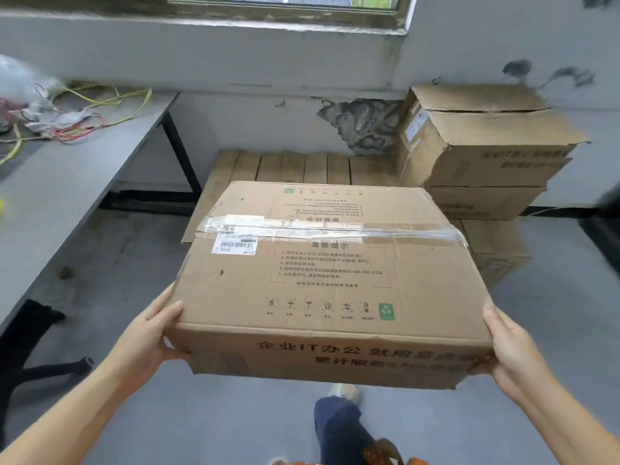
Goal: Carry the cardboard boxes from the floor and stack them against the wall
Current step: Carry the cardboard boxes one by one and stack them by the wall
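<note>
box (322, 273) hides fingers — stack (483, 162) blurred

Grey table (77, 169) with tangled wires (84, 119), window (281, 1), peeling wall patch (362, 124)

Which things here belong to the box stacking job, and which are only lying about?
Job: carried box, held by left hand and right hand; stacked boxes at the wall.
Lying about: table, tangled wires, flattened cardboard.

L hand (147, 333) & R hand (513, 350) outstretched, fingers curled, gripping.
</note>
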{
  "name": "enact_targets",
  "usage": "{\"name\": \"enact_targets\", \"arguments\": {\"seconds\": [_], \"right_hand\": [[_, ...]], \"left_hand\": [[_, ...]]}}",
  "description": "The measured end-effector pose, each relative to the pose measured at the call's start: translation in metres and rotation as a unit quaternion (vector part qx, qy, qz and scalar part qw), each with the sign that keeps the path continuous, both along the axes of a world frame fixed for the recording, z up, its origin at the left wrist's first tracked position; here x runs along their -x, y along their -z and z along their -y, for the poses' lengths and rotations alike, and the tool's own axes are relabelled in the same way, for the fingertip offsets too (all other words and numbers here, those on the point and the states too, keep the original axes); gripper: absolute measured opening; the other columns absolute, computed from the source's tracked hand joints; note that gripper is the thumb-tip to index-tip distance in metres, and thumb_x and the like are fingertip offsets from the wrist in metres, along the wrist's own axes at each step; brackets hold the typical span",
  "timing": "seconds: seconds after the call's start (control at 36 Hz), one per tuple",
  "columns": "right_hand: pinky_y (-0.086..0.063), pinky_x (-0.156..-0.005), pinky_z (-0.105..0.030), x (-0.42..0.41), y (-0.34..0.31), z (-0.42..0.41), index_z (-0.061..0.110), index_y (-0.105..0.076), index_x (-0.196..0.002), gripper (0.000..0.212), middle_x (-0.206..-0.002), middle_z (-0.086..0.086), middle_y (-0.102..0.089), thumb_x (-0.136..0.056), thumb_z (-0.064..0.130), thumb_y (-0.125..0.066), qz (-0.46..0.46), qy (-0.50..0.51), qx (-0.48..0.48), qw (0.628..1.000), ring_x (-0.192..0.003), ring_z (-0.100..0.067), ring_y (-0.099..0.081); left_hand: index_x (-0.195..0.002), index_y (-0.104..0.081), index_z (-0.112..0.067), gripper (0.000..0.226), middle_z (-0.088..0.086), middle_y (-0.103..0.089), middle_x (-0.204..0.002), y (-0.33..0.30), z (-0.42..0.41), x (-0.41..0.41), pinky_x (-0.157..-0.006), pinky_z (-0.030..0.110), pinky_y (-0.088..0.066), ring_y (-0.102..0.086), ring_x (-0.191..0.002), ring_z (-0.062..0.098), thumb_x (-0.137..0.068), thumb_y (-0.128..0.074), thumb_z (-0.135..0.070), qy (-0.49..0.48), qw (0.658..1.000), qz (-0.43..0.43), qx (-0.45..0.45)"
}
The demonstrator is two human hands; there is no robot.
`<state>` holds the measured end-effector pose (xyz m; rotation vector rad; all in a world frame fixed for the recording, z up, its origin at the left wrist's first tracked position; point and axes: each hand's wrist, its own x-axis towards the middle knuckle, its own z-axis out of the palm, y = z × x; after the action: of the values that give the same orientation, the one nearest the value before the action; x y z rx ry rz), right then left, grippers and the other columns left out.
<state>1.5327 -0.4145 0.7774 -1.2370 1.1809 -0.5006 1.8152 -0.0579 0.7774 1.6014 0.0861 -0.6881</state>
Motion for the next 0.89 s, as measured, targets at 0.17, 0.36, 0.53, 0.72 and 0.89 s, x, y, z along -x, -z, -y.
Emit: {"name": "enact_targets", "arguments": {"seconds": [0.17, 0.36, 0.53, 0.72, 0.89], "right_hand": [[-0.043, -0.033, -0.024, -0.071, 0.012, 0.087, 0.026, -0.054, -0.118, 0.025, -0.091, 0.005, -0.065, -0.104, 0.030, -0.034, 0.023, -0.008, -0.013, 1.000, -0.075, -0.021, -0.058], [-0.047, -0.065, -0.038, -0.160, 0.009, 0.195, 0.029, -0.054, -0.124, 0.027, -0.073, 0.018, -0.072, -0.103, 0.029, -0.036, 0.033, -0.031, -0.015, 0.999, -0.082, -0.018, -0.061], [-0.056, -0.069, -0.029, -0.229, 0.007, 0.263, 0.023, -0.056, -0.120, 0.027, -0.098, 0.007, -0.066, -0.104, 0.025, -0.035, 0.026, -0.041, -0.006, 0.999, -0.084, -0.007, -0.064], [-0.042, -0.038, -0.008, -0.313, 0.026, 0.326, 0.021, -0.053, -0.121, 0.025, -0.097, 0.004, -0.063, -0.104, 0.022, -0.034, 0.010, -0.015, -0.002, 1.000, -0.085, -0.014, -0.058], [-0.049, -0.095, -0.044, -0.381, 0.063, 0.376, 0.013, -0.053, -0.131, 0.036, -0.113, -0.002, -0.065, -0.104, 0.028, -0.034, -0.015, 0.013, -0.019, 1.000, -0.104, -0.017, -0.061]], "left_hand": [[-0.138, -0.047, -0.038, 0.044, -0.010, -0.062, -0.125, 0.011, 0.084, -0.068, -0.063, 0.048, -0.057, -0.060, -0.100, 0.017, -0.101, -0.042, -0.015, 0.004, 1.000, 0.006, -0.001], [-0.140, -0.045, -0.035, 0.045, -0.002, -0.057, -0.136, 0.015, 0.175, -0.145, -0.063, 0.049, -0.057, -0.056, -0.107, 0.024, -0.100, -0.044, -0.016, -0.033, 0.999, -0.008, 0.000], [-0.142, -0.043, -0.033, 0.046, -0.003, -0.056, -0.136, 0.023, 0.243, -0.204, -0.076, 0.062, -0.050, -0.056, -0.102, 0.023, -0.100, -0.042, -0.014, -0.050, 0.998, -0.020, 0.010], [-0.144, -0.039, -0.032, 0.048, 0.001, -0.054, -0.137, 0.050, 0.314, -0.296, -0.065, 0.052, -0.054, -0.055, -0.100, 0.026, -0.100, -0.043, -0.015, -0.056, 0.998, -0.035, 0.001], [-0.142, -0.042, -0.034, 0.045, -0.003, -0.050, -0.141, 0.089, 0.384, -0.379, -0.085, 0.065, -0.045, -0.047, -0.122, 0.028, -0.102, -0.038, -0.014, -0.016, 0.999, -0.037, -0.009]]}}
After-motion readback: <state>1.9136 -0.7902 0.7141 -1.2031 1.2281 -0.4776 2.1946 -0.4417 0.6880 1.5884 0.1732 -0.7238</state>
